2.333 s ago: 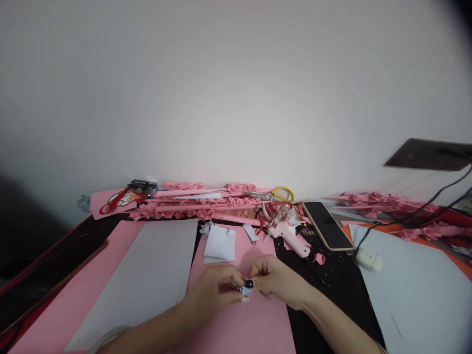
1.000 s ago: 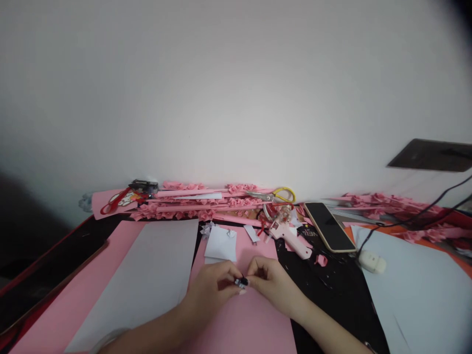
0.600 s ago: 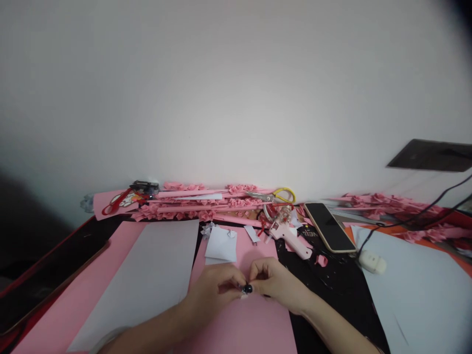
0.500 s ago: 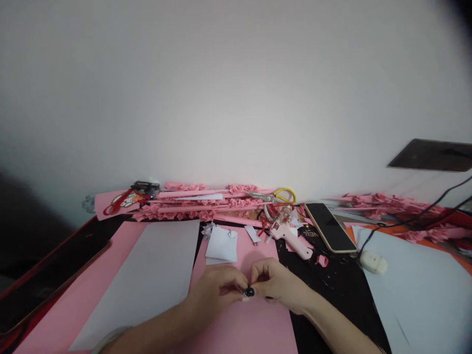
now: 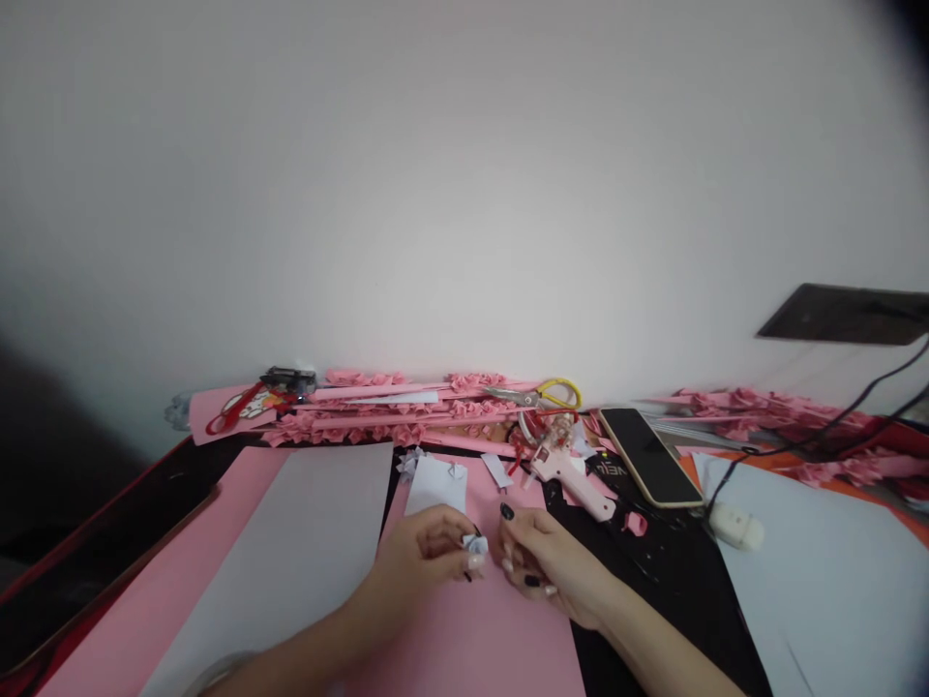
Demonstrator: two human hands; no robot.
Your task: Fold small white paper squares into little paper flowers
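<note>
Tabletop (image 5: 674, 590), half-hidden paper (image 5: 475, 544) in left hand (image 5: 417, 561)

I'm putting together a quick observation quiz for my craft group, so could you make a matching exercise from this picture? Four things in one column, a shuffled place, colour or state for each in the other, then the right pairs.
Column one
1. Left hand
2. Glue gun
3. Phone
4. Yellow-handled scissors

Column two
A. Dark front, lying face up
B. Lying amid the pink paper stems
C. Pinching a small white paper piece
D. Pale pink body

Right pairs: 1-C, 2-D, 3-A, 4-B
</note>
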